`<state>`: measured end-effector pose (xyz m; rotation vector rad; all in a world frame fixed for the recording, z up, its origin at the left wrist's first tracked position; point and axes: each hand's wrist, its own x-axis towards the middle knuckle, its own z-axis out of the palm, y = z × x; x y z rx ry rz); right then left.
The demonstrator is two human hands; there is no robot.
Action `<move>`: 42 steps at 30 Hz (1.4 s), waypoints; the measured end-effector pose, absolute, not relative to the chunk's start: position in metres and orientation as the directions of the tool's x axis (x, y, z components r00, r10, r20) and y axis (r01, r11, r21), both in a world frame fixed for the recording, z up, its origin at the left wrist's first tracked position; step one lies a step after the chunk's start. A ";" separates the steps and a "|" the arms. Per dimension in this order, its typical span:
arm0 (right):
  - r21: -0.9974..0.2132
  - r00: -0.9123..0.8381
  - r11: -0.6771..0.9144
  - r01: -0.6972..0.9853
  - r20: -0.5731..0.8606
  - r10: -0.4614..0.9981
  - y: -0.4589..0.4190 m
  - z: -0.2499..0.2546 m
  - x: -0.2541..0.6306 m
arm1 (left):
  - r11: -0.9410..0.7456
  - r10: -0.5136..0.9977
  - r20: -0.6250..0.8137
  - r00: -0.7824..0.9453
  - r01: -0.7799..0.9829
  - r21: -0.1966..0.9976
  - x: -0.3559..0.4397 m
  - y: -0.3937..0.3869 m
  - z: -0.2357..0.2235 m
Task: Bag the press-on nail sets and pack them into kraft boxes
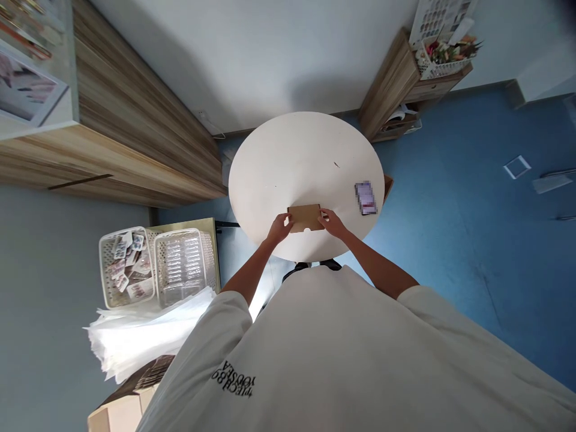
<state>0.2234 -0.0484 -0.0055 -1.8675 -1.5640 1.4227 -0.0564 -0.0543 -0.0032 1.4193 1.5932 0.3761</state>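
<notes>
A small flat brown cardboard box (305, 217) is at the front part of the round white table (292, 144). My left hand (281, 227) grips its left end, with the fingers curled at the edge. At the opposite end, my right hand (332, 222) holds the right edge. A pale half-round notch shows on the box's near edge. Whether the box touches the tabletop or is slightly raised, I cannot tell. To the right of my right hand lies a phone-like purple rectangle (366, 198), its surface blurred out.
Two white baskets, one with printed packets (130, 264) and one with clear plastic pieces (182, 264), stand at left above white sheets (148, 330). A wooden cabinet (148, 114) rises at upper left. A small wooden cabinet (391, 84) stands behind the table's right side.
</notes>
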 end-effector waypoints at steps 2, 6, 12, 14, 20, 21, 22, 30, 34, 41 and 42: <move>-0.711 -0.058 -0.348 0.611 -0.478 0.877 -0.056 -0.014 0.223 | 0.225 0.904 -0.410 0.123 0.678 0.700 -0.053 -0.062 -0.006; -0.595 0.019 -0.389 0.703 -0.531 0.847 -0.068 -0.028 0.221 | 0.217 0.893 -0.441 0.094 0.767 0.603 -0.043 -0.075 -0.008; -0.471 0.165 -0.452 0.757 -0.531 0.831 -0.070 -0.028 0.212 | 0.304 0.860 -0.509 -0.005 0.807 0.506 -0.028 -0.084 -0.010; -0.487 0.142 -0.421 0.765 -0.510 0.849 -0.069 -0.025 0.207 | 0.328 0.855 -0.519 -0.011 0.787 0.523 -0.025 -0.086 -0.010; -0.564 0.054 -0.389 0.728 -0.518 0.854 -0.070 -0.014 0.201 | 0.295 0.874 -0.484 0.041 0.748 0.595 -0.021 -0.094 -0.006; -0.574 0.053 -0.390 0.720 -0.515 0.856 -0.071 -0.012 0.201 | 0.279 0.880 -0.473 0.050 0.751 0.598 -0.021 -0.095 -0.005; -0.589 0.044 -0.381 0.712 -0.505 0.862 -0.071 -0.010 0.203 | 0.266 0.883 -0.465 0.056 0.757 0.597 -0.023 -0.096 -0.003; -0.575 -0.138 -0.078 0.814 -0.322 0.937 -0.065 0.018 0.205 | 0.168 0.930 -0.366 0.044 0.833 0.527 -0.030 -0.087 0.024; -0.526 -0.177 -0.023 0.850 -0.326 0.929 -0.066 0.029 0.195 | 0.170 0.943 -0.334 0.016 0.838 0.519 -0.030 -0.084 0.030; -0.509 -0.182 0.027 0.861 -0.257 0.949 -0.065 0.033 0.188 | 0.163 0.954 -0.301 0.003 0.835 0.525 -0.039 -0.083 0.028; -0.513 -0.186 0.033 0.858 -0.251 0.950 -0.064 0.032 0.188 | 0.171 0.948 -0.317 0.003 0.838 0.518 -0.042 -0.083 0.027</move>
